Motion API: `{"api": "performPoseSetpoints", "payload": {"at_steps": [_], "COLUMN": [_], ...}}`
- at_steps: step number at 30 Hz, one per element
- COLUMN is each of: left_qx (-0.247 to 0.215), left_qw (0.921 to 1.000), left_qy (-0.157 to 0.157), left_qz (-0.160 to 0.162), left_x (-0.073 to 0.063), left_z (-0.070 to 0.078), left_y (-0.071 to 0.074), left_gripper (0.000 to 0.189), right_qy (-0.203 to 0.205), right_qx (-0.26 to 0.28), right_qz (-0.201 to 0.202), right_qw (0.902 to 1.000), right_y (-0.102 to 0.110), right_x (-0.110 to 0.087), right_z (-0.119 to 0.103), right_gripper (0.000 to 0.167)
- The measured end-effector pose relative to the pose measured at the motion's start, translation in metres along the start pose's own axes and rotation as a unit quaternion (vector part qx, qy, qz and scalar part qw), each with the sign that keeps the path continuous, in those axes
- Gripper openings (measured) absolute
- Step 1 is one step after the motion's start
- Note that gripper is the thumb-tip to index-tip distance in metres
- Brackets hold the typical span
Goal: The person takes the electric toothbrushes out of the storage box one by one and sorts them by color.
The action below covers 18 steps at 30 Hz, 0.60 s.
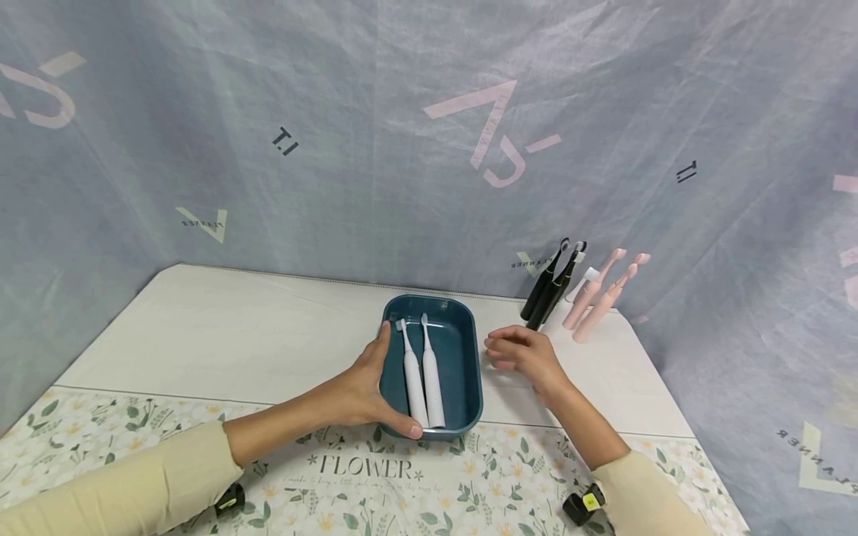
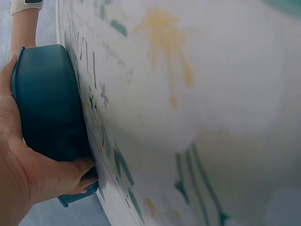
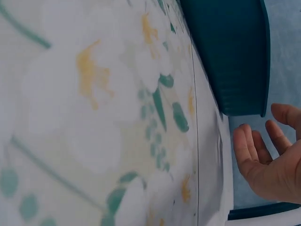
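Observation:
A dark teal tray [image 1: 464, 372] with rounded corners sits in the middle of the table. Inside it, along the left side, lie two white electric toothbrushes [image 1: 413, 383], heads pointing away from me. My left hand [image 1: 358, 387] grips the tray's left side, its thumb over the near rim; the left wrist view shows this hand [image 2: 37, 174] against the tray's outer wall [image 2: 47, 103]. To the right of the tray, my right hand [image 1: 526, 357] hovers with loosely bent fingers. In the right wrist view, that hand [image 3: 273, 162] holds nothing and is apart from the tray [image 3: 235, 56].
Upright at the back right stand black electric toothbrushes [image 1: 553, 290], pink ones [image 1: 596, 301] and a white one [image 1: 582, 285] between them. A floral mat [image 1: 375, 491] covers the near part of the white table [image 1: 234, 335]. Grey printed cloth [image 1: 375, 186] hangs behind.

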<state>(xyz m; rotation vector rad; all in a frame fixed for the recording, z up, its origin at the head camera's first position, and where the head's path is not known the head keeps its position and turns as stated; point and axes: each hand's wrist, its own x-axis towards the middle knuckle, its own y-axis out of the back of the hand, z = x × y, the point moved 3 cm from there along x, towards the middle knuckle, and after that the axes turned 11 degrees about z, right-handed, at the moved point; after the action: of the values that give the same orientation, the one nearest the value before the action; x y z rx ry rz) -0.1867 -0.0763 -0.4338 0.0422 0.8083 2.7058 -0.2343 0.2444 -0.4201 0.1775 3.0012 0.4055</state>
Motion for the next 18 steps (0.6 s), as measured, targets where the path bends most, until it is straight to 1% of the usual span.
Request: {"api": "performPoseSetpoints", "payload": {"at_steps": [4,10,15,18], "left_qx": [0.001,0.0,-0.009,-0.01], "left_qw": [1.0,1.0,1.0,0.9999], "left_qy": [0.001,0.004,0.001,-0.001], "left_qz": [0.001,0.002,0.001,0.0], "left_x": [-0.001,-0.001,-0.001,-0.001], "left_z": [0.0,-0.001,0.0,0.0], "left_y": [0.0,-0.001,-0.001,-0.001], "left_gripper": [0.181,0.181,0.182,0.182], "right_qy": [0.009,0.034,0.042,0.056], "right_qx": [-0.008,-0.005,-0.009,-0.019], "right_qz": [-0.001,-0.014,-0.023,-0.032], "right_qw": [0.9999,0.9993,0.9988,0.9977], "right_y": [-0.004,-0.01,-0.015,-0.019], "right_x": [0.0,0.0,-0.002,-0.004], "right_z": [-0.003,-0.01,-0.012,-0.013], "right_gripper": [0.033,0.033,0.032,0.031]}}
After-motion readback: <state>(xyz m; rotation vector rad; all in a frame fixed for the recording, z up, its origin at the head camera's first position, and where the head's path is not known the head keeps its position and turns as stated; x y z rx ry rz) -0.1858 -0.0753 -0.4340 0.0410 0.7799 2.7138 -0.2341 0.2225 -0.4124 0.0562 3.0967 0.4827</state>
